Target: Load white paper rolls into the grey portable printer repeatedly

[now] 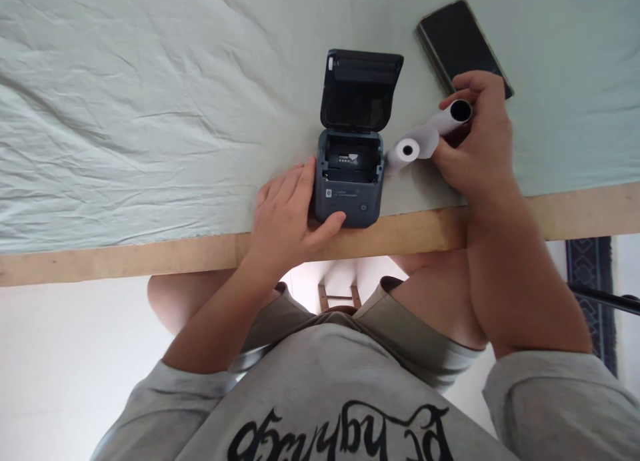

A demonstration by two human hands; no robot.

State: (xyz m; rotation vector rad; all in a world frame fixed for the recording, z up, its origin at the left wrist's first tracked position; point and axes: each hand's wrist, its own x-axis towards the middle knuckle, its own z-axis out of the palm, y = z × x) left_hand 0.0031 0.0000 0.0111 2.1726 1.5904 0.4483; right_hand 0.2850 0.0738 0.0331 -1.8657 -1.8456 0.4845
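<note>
A small dark portable printer (349,204) lies near the table's front edge, its lid (361,91) swung up and its paper bay uncovered with no roll inside. My left hand (285,214) holds the printer, fingers along its left side and thumb on its front corner. Right of the printer stands a white paper roll (397,153) with a small dark core, a loose paper end curling off to the right. My right hand (483,137) curls around a second white roll (441,121) with a wide dark hole; the thumb is at the loose paper end.
A dark smartphone (460,44) in a clear-edged case lies beyond my right hand, close to its fingertips. Pale green wrinkled cloth (150,114) covers the table. A wooden strip (430,227) runs along the front edge, above my legs.
</note>
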